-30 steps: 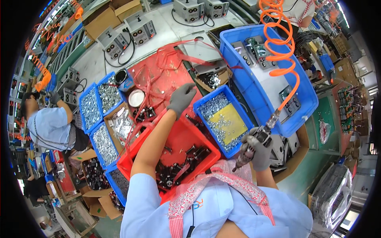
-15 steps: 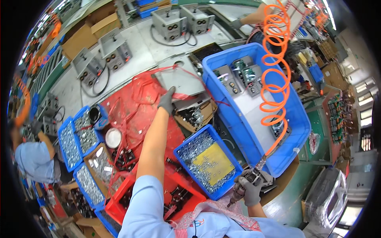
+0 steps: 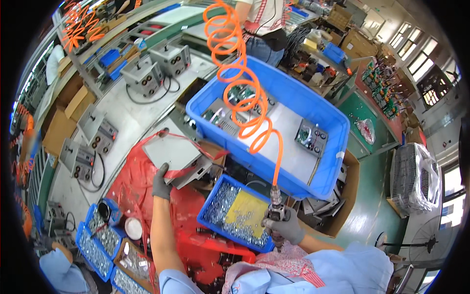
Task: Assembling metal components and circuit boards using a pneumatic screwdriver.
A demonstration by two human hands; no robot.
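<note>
My left hand [image 3: 161, 183], in a grey glove, grips the near corner of a grey sheet-metal casing [image 3: 171, 151]. That casing lies on red plastic sheeting [image 3: 128, 180], and its bent side with cut-outs shows at the right. In my right hand [image 3: 289, 226], also gloved, is an air screwdriver [image 3: 276, 208], held upright with its tip down. An orange coiled hose [image 3: 279, 159] runs up from its top. Just left of the tool sits a blue tray [image 3: 208, 208] of small metal screws, with a yellow card [image 3: 247, 211] lying among them.
A big blue tub [image 3: 289, 179] behind the tray holds control units with green circuit boards [image 3: 306, 134]. Assembled grey units [image 3: 142, 76] with cables stand along the white bench at left. Small blue screw bins [image 3: 93, 252] sit at lower left. Another person [image 3: 264, 29] stands at the back.
My view has swung to the right. The casing has tipped so that its side shows, with my left hand still at its near edge. The right hand keeps hold of the air screwdriver.
</note>
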